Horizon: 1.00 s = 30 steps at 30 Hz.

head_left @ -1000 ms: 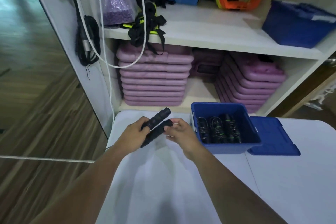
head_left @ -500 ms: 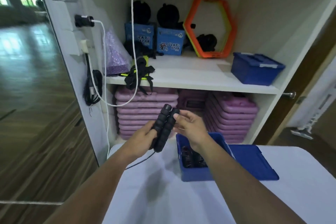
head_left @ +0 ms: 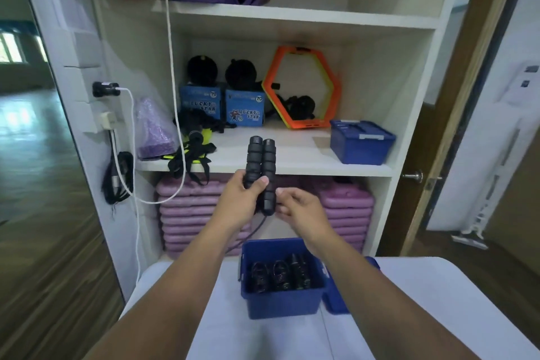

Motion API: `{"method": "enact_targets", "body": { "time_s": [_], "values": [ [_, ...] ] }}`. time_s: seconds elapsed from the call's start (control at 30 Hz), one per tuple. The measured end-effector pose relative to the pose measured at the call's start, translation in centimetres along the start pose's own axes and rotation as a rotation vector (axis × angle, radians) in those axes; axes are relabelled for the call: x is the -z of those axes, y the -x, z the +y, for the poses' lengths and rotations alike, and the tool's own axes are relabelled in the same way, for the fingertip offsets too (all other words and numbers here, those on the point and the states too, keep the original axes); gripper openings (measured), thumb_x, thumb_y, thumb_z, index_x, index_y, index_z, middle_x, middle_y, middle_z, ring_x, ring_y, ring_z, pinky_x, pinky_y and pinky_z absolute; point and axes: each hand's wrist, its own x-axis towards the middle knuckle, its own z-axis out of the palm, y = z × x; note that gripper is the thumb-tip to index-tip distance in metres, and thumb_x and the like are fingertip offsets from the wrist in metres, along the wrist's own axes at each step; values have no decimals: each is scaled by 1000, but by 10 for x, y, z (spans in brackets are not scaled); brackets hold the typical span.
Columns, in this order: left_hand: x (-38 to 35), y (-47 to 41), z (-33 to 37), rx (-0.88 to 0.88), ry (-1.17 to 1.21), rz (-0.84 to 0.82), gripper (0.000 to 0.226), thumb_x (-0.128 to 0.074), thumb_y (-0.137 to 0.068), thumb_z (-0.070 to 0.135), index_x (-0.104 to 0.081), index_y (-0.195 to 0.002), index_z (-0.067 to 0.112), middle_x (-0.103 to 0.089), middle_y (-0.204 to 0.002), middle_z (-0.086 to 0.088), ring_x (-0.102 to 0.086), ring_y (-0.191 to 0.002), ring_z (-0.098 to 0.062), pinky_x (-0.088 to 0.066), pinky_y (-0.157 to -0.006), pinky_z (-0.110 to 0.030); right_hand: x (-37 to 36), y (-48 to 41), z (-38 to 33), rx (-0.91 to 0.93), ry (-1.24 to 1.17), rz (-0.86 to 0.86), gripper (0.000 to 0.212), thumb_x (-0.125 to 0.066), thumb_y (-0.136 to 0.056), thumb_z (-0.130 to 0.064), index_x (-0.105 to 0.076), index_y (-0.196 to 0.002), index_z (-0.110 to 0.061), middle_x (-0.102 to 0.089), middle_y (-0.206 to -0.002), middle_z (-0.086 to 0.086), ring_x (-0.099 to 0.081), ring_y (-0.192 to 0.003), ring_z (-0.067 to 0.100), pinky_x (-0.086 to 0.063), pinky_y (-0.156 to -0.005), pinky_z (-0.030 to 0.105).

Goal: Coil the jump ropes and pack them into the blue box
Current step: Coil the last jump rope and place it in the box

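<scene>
Rope handles [head_left: 261,174] now upright, higher above blue box [head_left: 282,299].

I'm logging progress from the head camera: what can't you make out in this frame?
- Rope below the jump rope handles: it drops behind the left hand and forearm, so its length and any coiling are hidden.
- Contents of the open blue box: dark and small, so the coils can't be counted.
- Blue lid: mostly behind the right forearm.
- Right hand: contact with the handles is unclear.

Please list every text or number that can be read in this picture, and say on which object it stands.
"LUCKY STAR" and "70": right light-blue carton on the shelf.
"LUCKY STAR" and "70", fainter: left light-blue carton.
White label on the lidded blue bin: unreadable.
Wall notices: too blurred.
</scene>
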Motion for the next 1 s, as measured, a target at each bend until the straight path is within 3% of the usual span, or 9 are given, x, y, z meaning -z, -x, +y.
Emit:
{"method": "enact_targets", "body": {
  "time_s": [0.17, 0.3, 0.4, 0.47, 0.6, 0.73, 0.8, 0.9, 1.0],
  "values": [
    [-38, 16, 21, 78, -18, -20, 22, -55, -98, 36, -55, -113, 20, -69, -109, -6, -67, -99, -20, -56, -88, -40, 7, 19, -1, 24, 15, -28, 35, -57, -88, -49, -70, -109, -25, -74, -110, 0, -67, -110, 22, -49, -102, 51],
    [-58, 22, 34, 212, 105, 22, 55, -48, -84, 60, -61, -117, 18, -67, -116, -14, -67, -102, -28, -56, -87, -44, 15, 27, -4, 34, -72, -18, 21, -52, -101, -29, -66, -114, -23, -74, -110, 3, -68, -109, 25, -49, -102, 53],
    [-64, 27, 46, 266, 181, 43, 42, -42, -99, 41, -64, -109, 8, -73, -92, -14, -69, -82, -25, -52, -64, -30, 20, 29, -4, 6, -213, -47, 23, -56, -100, -24, -63, -119, -14, -73, -112, 12, -66, -110, 35, -50, -101, 54],
    [-66, 30, 49, 234, 190, 20, 35, -41, -102, 32, -68, -93, 12, -72, -77, -8, -67, -71, -20, -49, -60, -28, 22, 31, -6, -3, -300, -67, 26, -58, -98, -22, -61, -121, -9, -72, -114, 15, -67, -110, 34, -51, -100, 50],
    [-63, 30, 48, 89, 123, -74, 30, -39, -105, 25, -61, -90, 11, -69, -82, -6, -62, -73, -14, -50, -59, -23, 28, 32, -13, -29, -440, -93, 26, -60, -95, -11, -60, -120, -5, -73, -106, 14, -71, -96, 24, -56, -88, 37],
    [-45, 20, 48, -48, -243, -113, 19, -49, -102, 33, -53, -112, 16, -63, -96, 0, -60, -84, -13, -45, -66, -25, 43, 31, -22, -92, -415, -137, 21, -62, -94, -10, -63, -115, -10, -75, -102, 9, -72, -90, 22, -58, -77, 33],
    [-32, 12, 51, -225, -504, -75, 31, -54, -99, 30, -45, -128, 25, -56, -115, 1, -57, -100, -17, -47, -86, -35, 51, 30, -28, -142, -344, -186, 17, -62, -94, -11, -65, -111, -12, -74, -100, 9, -71, -85, 21, -58, -72, 33],
    [-12, -1, 64, -611, -988, -160, 73, -62, -87, 24, -24, -149, 36, -22, -151, 0, -21, -142, -24, -20, -119, -46, 65, 25, -41, -195, -241, -285, 16, -62, -94, -11, -64, -110, -11, -70, -98, 10, -70, -79, 20, -59, -73, 37],
    [-4, -13, 75, -933, -1530, -317, 92, -62, -82, 35, -3, -153, 40, 7, -164, -1, 12, -151, -25, 1, -120, -46, 73, 21, -55, -216, -138, -366, 25, -59, -95, -6, -59, -119, -8, -68, -99, 11, -71, -76, 20, -60, -67, 35]
  ]
}}
